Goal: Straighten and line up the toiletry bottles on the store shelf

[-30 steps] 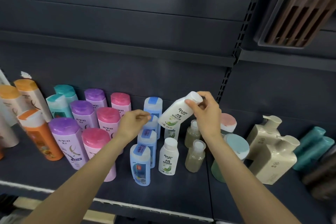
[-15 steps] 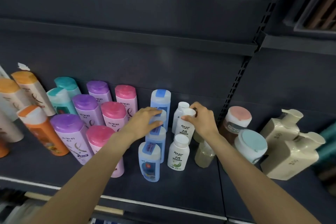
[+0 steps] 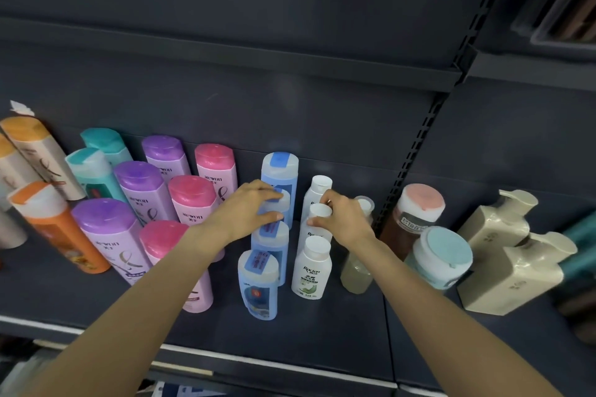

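Note:
Several blue bottles stand in a column on the dark shelf (image 3: 322, 338); my left hand (image 3: 248, 209) grips the second blue bottle (image 3: 279, 203) from the back at its cap. Beside them runs a column of three white bottles. My right hand (image 3: 342, 219) pinches the cap of the middle white bottle (image 3: 319, 213), which stands upright between the back white bottle (image 3: 317, 190) and the front white bottle (image 3: 311, 267). Two pale yellow bottles (image 3: 356, 271) stand just right of my right hand, partly hidden by it.
Pink, purple, teal and orange shampoo bottles (image 3: 190, 200) fill the shelf's left part. To the right stand a brown jar with a pink lid (image 3: 416, 213), a jar with a light blue lid (image 3: 442, 255) and two cream pump bottles (image 3: 509, 271). A slotted upright (image 3: 416, 145) divides the bays.
My right hand brought the tilted white bottle down and stood it upright in the white column. My left hand moved onto the blue bottle's cap. The camera view shifted left.

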A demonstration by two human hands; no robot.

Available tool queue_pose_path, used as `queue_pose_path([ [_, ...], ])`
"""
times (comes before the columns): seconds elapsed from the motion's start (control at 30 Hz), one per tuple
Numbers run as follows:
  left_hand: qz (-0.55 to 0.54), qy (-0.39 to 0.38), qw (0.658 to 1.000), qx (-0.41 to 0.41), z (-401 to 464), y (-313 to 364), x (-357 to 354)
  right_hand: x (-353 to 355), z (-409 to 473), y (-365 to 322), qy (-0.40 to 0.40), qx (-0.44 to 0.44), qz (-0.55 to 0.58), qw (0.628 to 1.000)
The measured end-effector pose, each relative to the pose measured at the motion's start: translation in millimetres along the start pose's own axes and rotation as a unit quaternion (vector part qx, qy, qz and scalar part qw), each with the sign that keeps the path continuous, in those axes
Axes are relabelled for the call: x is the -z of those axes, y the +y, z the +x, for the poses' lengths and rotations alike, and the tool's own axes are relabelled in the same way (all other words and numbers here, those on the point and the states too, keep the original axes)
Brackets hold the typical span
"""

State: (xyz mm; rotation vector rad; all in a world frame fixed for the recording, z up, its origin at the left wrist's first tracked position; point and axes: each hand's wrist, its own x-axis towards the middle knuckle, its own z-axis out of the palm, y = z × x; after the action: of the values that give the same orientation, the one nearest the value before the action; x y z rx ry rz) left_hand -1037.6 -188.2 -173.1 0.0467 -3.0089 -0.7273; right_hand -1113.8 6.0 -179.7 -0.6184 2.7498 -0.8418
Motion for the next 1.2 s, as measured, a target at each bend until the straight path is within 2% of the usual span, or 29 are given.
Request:
queue_pose_path([
  [0.17, 0.007, 0.014, 1.0, 0.008, 4, 0, 1, 6, 3, 6, -0.009, 0.009, 0.063, 0.998],
  [0.23, 0.005, 0.022, 1.0, 0.012, 2, -1, -2, 10, 8, 7, 0.036, 0.008, 0.105, 0.994],
  [0.33, -0.002, 0.021, 1.0, 0.015, 1, -3, -4, 17, 22, 10, 0.097, 0.017, 0.084, 0.992],
  [0.5, -0.019, 0.017, 0.999, 0.025, 2, -3, -2, 13, 45, 6, 0.019, 0.014, 0.035, 0.999],
  [0.73, 0.005, 0.023, 1.0, 0.015, 5, 1, 3, 8, 53, 5, 0.047, 0.003, 0.018, 0.999],
  [0.87, 0.009, 0.016, 1.0, 0.02, 3, 3, 3, 8, 48, 4, 0.053, -0.008, 0.055, 0.997],
  [0.97, 0.006, 0.013, 1.0, 0.026, 1, 4, 4, 14, 41, 5, 0.083, -0.02, 0.098, 0.991],
  [1.2, -0.044, 0.08, 0.995, 0.034, 2, 24, 16, 51, 17, -5, 0.171, 0.056, 0.176, 0.968],
])
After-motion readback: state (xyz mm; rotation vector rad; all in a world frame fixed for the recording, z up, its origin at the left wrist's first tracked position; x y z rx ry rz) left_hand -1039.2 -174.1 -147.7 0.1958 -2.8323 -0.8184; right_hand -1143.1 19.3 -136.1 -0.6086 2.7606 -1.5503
